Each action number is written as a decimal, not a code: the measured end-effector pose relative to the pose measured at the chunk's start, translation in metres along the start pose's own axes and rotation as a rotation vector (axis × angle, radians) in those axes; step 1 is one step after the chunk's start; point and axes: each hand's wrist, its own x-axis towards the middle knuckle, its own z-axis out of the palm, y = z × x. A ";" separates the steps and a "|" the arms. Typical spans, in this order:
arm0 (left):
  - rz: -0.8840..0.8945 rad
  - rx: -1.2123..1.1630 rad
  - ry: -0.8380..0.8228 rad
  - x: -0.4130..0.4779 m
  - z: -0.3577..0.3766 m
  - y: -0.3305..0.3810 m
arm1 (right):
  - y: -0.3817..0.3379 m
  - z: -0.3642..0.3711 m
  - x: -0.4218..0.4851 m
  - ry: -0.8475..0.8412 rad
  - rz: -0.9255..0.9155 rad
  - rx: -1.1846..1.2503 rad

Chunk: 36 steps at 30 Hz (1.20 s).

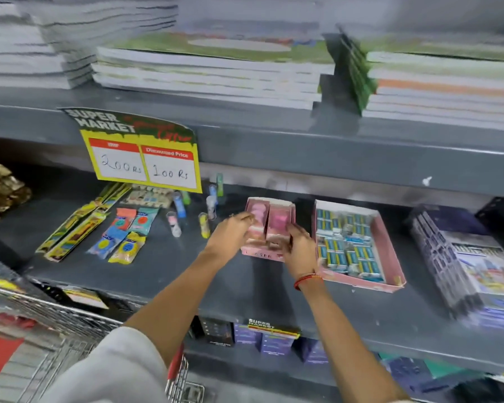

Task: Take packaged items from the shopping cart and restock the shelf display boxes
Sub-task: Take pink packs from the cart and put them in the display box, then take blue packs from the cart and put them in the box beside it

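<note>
Pink card is what I am working with: two small pink packets (pixel 269 225) stand upright side by side in the near end of a narrow pink display box (pixel 285 205) on the grey shelf (pixel 186 274), and both my hands are on them. My left hand (pixel 234 232) wraps the left packet from its outer side, fingers curled round its edge and closed on it; my right hand (pixel 298 244) presses the right packet from the other side, fingertips closed on its lower front. I judge these packets light and fairly stiff in their thin card or blister fronts, easy to crease if pinched in the middle, and a little slick where the plastic shows, so the safe hold is on the side edges with light, even pressure. Blur keeps me from reading what is inside them. The display box itself looks like thin card and light, so I expect it to slide or tip if I push hard, and one hand should steady it while the other seats a packet. Just to the right sits a wider pink box (pixel 390 248) filled with small blue packs, apart from mine. The wire cart (pixel 70 324) with its stock is low at my left, near my sleeve
</note>
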 end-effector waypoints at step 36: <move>-1.358 -0.418 0.269 -0.362 0.066 -0.159 | -0.137 0.270 -0.156 -0.997 -0.555 -0.119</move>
